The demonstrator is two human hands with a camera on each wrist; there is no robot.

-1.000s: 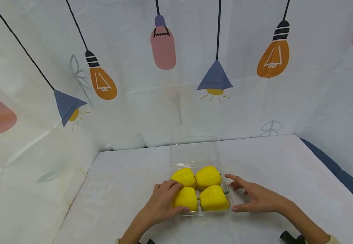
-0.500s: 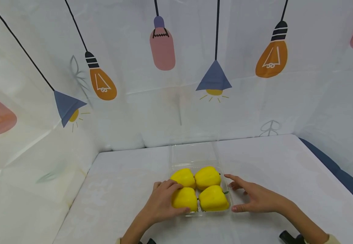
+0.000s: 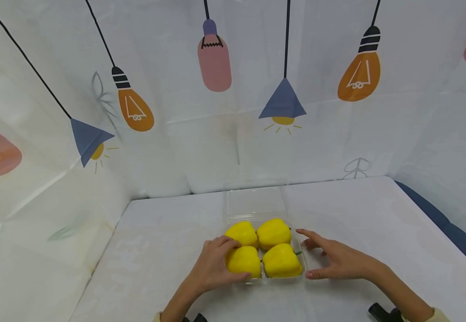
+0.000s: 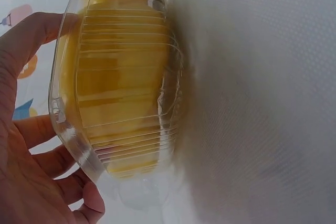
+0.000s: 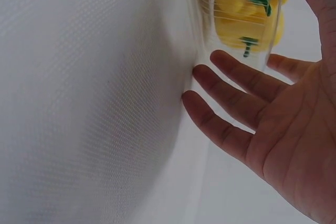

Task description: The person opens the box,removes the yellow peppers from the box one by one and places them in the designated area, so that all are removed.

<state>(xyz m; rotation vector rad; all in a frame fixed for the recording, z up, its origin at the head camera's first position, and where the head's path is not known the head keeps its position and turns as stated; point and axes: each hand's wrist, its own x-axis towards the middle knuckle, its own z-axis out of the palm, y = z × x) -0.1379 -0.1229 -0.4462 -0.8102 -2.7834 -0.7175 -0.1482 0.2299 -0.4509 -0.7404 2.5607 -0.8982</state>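
Observation:
Several yellow bell peppers point(image 3: 282, 260) with green stems lie in two rows in a clear plastic clamshell box point(image 3: 264, 281). Its lid point(image 3: 257, 201) is folded back away from the person. My left hand point(image 3: 213, 264) rests at the near left corner, with its thumb by the front rim and its fingers reaching over the near left pepper point(image 3: 244, 261). In the left wrist view, those fingers are spread and loosely bent along the box rim point(image 4: 73, 142). My right hand point(image 3: 333, 263) stands beside the box's right wall, fingers apart and loosely bent, holding nothing.
The box sits on a white-covered table point(image 3: 168, 232). Behind it hangs a white curtain point(image 3: 184, 152) printed with lamps and bulbs. A dark blue edge point(image 3: 446, 221) shows past the table's right side. Black devices point(image 3: 383, 312) sit near both wrists.

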